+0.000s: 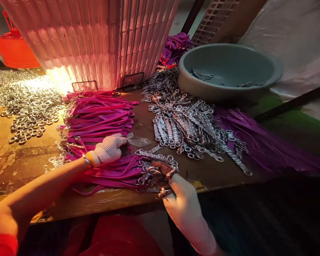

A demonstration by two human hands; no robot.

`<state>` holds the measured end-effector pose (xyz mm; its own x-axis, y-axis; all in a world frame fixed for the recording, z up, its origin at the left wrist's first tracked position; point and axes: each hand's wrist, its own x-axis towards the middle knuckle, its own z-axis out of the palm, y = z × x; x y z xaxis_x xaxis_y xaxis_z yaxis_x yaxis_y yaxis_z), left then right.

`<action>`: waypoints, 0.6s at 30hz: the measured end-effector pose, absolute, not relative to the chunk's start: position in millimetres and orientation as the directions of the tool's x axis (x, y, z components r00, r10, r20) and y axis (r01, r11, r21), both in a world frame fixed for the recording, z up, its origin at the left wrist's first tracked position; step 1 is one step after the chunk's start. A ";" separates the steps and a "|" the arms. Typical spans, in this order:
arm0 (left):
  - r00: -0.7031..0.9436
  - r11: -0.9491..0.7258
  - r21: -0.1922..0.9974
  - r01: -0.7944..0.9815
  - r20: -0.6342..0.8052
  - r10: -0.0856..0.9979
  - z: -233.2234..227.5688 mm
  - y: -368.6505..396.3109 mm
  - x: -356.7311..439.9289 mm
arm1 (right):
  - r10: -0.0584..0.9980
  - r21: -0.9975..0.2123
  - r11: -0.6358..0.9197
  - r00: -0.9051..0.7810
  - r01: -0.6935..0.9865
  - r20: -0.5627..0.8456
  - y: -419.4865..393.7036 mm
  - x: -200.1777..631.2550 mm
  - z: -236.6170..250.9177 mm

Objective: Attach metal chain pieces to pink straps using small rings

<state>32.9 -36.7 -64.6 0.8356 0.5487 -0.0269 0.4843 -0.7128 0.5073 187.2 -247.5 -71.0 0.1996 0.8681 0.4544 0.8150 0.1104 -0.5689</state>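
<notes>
My left hand [109, 149], in a white knitted glove, lies over the purple straps [101, 121] with its fingers curled together. What those fingers hold, if anything, is hidden. My right hand [182, 199] has dark brown wraps on its fingers, which bend over the silver metal chains [146, 174] at the right ends of the nearer purple straps [114, 172]. Metal rings hang at the left ends of the straps. Just beyond my right hand is a pile of braided-looking silver chains [186, 124] with rings at their ends.
Loose metal rings [34, 113] are heaped at the left. A ribbed translucent panel [96, 46] stands behind the straps. A grey-green basin [229, 92] with a few chains inside sits at the back right, above more purple straps [261, 142]. The wooden table edge [106, 201] runs in front.
</notes>
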 end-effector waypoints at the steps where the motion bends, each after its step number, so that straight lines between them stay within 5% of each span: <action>1: 0.828 -0.653 0.601 0.461 -0.027 0.560 -58.6 -38.0 27.7 | 0.868 -0.583 0.144 0.180 0.799 0.462 -242.0 185.0 -66.8; 4: 0.792 -0.278 0.897 0.344 -0.118 0.599 -40.8 -47.3 8.8 | 0.878 -0.605 0.217 0.118 0.766 0.464 -224.0 177.4 -55.4; 6: 0.766 -0.048 0.956 0.289 -0.201 0.611 -32.1 -57.7 -2.7 | 0.886 -0.569 0.230 0.072 0.789 0.458 -212.3 171.5 -50.9; 9: 0.739 0.071 0.957 0.281 -0.263 0.621 -25.1 -74.7 -11.8 | 0.904 -0.415 0.188 0.008 0.890 0.427 -198.8 161.5 -48.5; 14: 0.750 0.014 0.962 0.271 -0.220 0.623 -26.6 -94.5 -7.9 | 0.863 -0.109 0.167 -0.091 0.980 0.497 -193.8 150.4 -46.5; 18: 0.772 -0.302 0.895 0.329 -0.071 0.632 -43.8 -109.1 -6.2 | 0.837 -0.039 0.164 -0.119 0.986 0.534 -198.1 151.4 -50.4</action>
<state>-6.2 -109.1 -43.8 0.7718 0.6319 -0.0706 0.3292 -0.3021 0.8946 151.4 -198.1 -50.4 -0.1186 0.8371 0.5341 0.9856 0.1644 -0.0388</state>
